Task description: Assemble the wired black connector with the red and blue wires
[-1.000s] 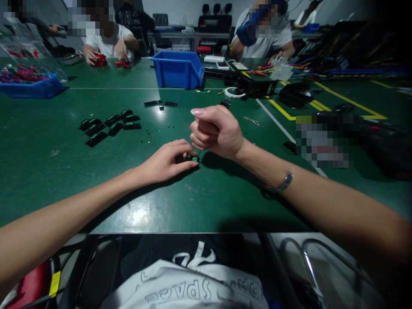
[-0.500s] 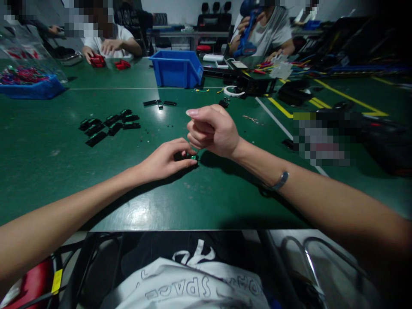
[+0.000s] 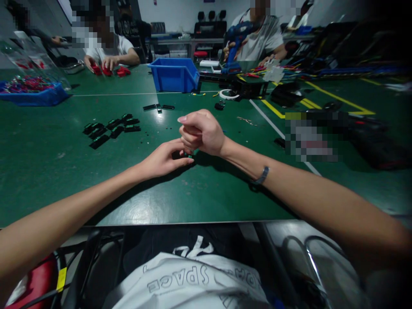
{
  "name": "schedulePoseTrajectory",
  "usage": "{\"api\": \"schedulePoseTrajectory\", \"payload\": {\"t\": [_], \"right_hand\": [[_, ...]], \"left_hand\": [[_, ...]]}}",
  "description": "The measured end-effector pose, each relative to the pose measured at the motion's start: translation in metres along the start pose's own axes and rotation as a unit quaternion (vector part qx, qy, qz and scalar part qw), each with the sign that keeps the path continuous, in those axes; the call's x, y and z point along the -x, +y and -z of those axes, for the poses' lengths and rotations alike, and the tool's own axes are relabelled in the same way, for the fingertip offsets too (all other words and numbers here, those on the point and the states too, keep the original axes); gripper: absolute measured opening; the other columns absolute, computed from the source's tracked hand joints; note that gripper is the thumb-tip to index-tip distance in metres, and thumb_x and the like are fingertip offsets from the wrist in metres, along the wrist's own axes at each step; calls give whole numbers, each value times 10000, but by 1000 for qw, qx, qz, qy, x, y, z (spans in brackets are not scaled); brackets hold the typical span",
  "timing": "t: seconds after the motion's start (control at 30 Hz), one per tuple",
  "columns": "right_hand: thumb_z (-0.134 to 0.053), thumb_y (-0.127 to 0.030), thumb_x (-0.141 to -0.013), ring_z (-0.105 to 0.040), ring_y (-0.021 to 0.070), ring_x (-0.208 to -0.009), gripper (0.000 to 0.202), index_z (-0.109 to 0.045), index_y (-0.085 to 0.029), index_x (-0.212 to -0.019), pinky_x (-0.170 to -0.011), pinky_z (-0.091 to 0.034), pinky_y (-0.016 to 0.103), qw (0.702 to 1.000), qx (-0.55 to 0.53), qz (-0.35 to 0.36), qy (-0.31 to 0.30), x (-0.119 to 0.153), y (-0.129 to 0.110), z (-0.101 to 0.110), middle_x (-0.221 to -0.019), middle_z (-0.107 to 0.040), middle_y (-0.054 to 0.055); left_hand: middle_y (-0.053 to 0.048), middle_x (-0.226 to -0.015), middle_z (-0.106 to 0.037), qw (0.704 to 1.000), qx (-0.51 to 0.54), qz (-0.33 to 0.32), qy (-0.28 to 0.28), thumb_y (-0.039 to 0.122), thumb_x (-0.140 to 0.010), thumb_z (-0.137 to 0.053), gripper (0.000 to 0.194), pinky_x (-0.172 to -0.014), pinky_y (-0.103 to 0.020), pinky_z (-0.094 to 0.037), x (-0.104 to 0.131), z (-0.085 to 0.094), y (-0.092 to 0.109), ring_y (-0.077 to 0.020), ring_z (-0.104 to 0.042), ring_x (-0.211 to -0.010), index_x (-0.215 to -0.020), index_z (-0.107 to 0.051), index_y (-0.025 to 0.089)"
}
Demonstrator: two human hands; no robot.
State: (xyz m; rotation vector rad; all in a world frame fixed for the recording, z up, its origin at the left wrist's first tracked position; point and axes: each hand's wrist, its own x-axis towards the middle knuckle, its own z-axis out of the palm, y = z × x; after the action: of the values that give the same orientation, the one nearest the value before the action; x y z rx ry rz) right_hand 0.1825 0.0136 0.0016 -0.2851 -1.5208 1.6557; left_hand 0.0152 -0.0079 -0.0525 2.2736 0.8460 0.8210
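Note:
My left hand (image 3: pixel 165 158) rests on the green table, fingers and thumb pinching a small green-and-black part (image 3: pixel 189 156), most of which the fingers hide. Directly above it, my right hand (image 3: pixel 204 132) is curled into a fist with the thumb on top. Whatever the fist holds is hidden, though its lower edge comes right down to the part. A group of similar black-and-green pieces (image 3: pixel 111 128) lies on the table to the left of my hands. Farther back are several flat black pieces (image 3: pixel 158 107), lying close together.
A blue bin (image 3: pixel 175 76) stands at the back, and a blue tray of coloured small parts (image 3: pixel 32 92) at the far left. Two people work across the table, one handling red pieces (image 3: pixel 106 71), the other by a blue power drill (image 3: pixel 234 47). Wires and black parts lie at the right.
My right fist has come slightly down and left, closer over the part in my left hand. The camera view has shifted a little. Across the table, the blue drill is lower.

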Motion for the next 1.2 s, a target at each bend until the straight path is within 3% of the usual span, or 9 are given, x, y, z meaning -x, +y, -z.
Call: {"api": "schedulePoseTrajectory", "payload": {"t": [0.3,0.57,0.8,1.2], "right_hand": [[-590,-285,-883,-245,55,-314,514,-318,-228,-451,-341,-213,213,1000,19,6,-16,1,-2,1,-363,-299,-75],[-559,-303,-916,-215,50,-322,516,-238,-246,-515,-338,-234,192,1000,7,-10,15,-2,-15,2,-366,-239,-93],[-575,-317,-914,-225,49,-325,525,-240,-246,-516,-340,-231,199,1000,4,-7,7,-1,-12,-1,-370,-252,-89],[-554,-277,-908,-252,46,-306,508,-289,-232,-476,-338,-217,198,1000,16,5,-7,-1,-4,-4,-359,-280,-82]], "left_hand": [[-57,-993,-686,1000,-6,-5,1,427,-909,-689,308,-822,-281,-492,0,-1,-1,-163,-603,-882,-1057,-708,158],[-61,-1000,-665,1000,-18,8,-11,440,-901,-699,339,-831,-288,-474,1,3,-1,-167,-591,-890,-1096,-706,163],[-51,-984,-637,999,-38,4,-37,480,-830,-767,471,-822,-292,-472,2,7,2,-174,-575,-892,-1166,-677,162],[-44,-948,-626,997,-56,-33,-31,439,-859,-749,437,-780,-282,-468,0,6,-3,-171,-554,-855,-1192,-673,168]]}}
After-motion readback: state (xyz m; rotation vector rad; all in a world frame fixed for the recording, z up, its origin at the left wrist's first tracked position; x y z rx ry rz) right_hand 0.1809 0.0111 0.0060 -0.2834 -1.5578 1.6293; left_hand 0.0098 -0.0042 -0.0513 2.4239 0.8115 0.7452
